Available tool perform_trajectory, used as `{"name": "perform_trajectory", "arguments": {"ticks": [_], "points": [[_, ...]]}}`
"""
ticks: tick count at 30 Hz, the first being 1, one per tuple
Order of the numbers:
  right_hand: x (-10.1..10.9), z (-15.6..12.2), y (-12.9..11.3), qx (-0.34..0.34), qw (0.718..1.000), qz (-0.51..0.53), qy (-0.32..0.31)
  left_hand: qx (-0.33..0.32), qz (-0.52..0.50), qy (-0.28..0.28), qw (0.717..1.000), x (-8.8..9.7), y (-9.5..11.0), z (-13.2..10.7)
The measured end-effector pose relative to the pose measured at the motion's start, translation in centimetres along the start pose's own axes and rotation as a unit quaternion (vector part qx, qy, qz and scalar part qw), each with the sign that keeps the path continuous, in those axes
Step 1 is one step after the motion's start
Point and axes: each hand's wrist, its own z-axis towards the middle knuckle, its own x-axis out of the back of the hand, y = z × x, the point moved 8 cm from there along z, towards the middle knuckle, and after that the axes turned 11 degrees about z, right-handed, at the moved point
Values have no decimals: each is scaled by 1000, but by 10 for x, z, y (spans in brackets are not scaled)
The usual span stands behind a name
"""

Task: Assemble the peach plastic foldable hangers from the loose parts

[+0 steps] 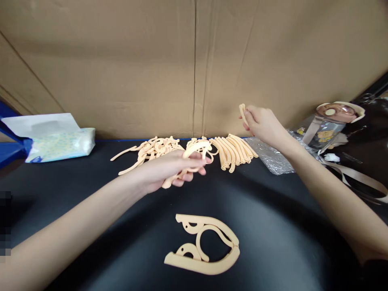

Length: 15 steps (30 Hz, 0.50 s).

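My left hand [169, 166] is closed around a beige plastic folding hanger [196, 148], partly hidden by the fingers. Higher up on the right, my right hand [263, 123] pinches a slim beige hanger piece [242, 111]; most of it is behind the fingers. A folded beige hanger [216, 267] with curved arms and a round hook lies flat on the black table in front of me. Behind my left hand spreads a loose pile of beige hook-shaped parts [157, 147]. To its right, several curved hanger arms [232, 151] are lined up side by side.
Tall cardboard [136, 72] stands behind the black table [273, 226]. At left lies a soft tissue pack [60, 145] with a white sheet [42, 124] on it. Clear plastic wrap [273, 155] and a strapped drinking bottle [327, 127] are at right, beside a black bag [372, 141].
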Motion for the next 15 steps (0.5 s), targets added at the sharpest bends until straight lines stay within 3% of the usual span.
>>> {"name": "perform_trajectory", "arguments": {"ticks": [4, 8, 15], "points": [[-12, 8, 36, -62, 995, -75, -39, -42, -127, 57, 989, 14, 5, 6], [-30, 7, 57, -95, 986, -102, -92, -13, -186, 102, 977, 19, 0, 9], [-48, 4, 81, -130, 973, -141, -125, 21, -119, 162, 979, 25, -8, 5]]}}
